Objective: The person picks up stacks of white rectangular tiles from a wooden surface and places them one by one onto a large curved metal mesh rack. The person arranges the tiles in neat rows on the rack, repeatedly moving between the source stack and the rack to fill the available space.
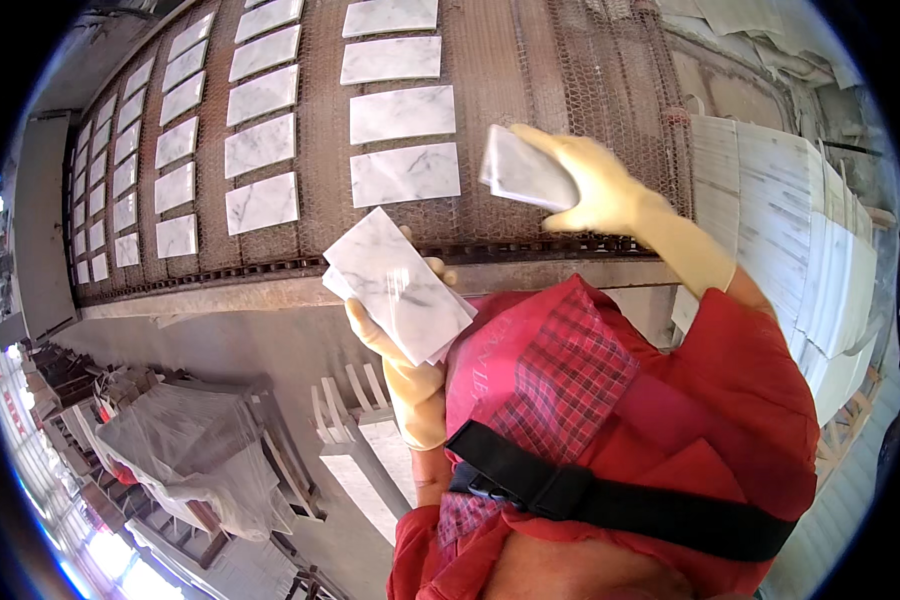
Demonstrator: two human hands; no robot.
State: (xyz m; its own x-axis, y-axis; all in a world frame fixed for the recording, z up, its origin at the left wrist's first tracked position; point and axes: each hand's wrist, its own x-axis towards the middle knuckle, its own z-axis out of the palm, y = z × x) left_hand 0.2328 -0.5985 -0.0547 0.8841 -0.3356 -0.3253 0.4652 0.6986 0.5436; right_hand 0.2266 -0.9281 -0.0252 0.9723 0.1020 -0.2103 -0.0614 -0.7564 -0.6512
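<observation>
Stretching beyond its near rail (270, 297), the mesh belt (510, 60) leaves open room right of the laid marble tiles (402, 175), while the gloved left hand (398, 372) grips a fanned tile stack (400, 285) near the rail and the right hand (602, 185) grasps perhaps two blurred tiles (530, 172) above that gap.

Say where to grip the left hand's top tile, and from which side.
Grip the top tile, probably, by its far short edge, from the mesh side: that end juts past the left hand, whose thumb and fingers flank the long edges.
</observation>
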